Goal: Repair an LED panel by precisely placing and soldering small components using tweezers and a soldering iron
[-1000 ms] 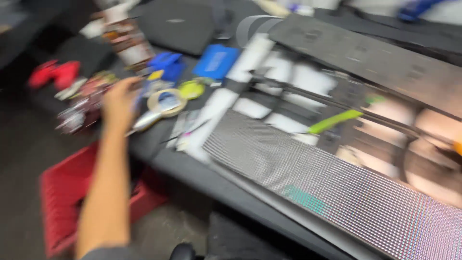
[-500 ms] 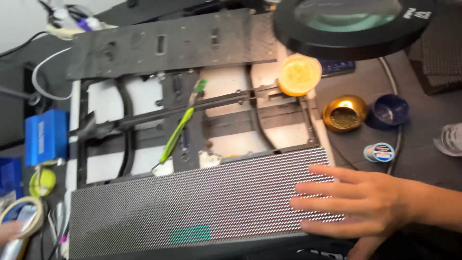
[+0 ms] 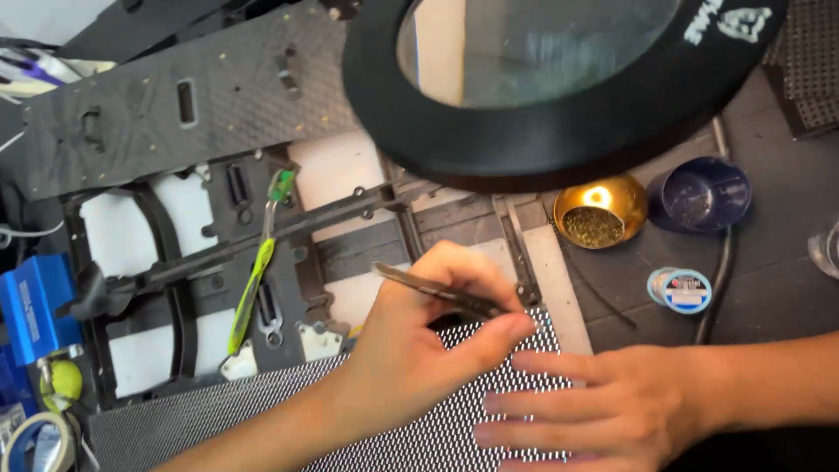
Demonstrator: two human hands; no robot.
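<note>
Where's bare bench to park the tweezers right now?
Dark mat right of the solder spool, below the blue cup, looks free. Crowded: the dotted panel under the left hand with tweezers and the right hand; the frame; the left-edge clutter.

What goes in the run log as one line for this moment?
left hand: holds tweezers | right hand: flat on LED panel | magnifier lamp overhead | brass tip cleaner beside panel

Round solder spool (image 3: 681, 289), blue-white label, right of panel; blue box (image 3: 33, 306), left edge.
</note>
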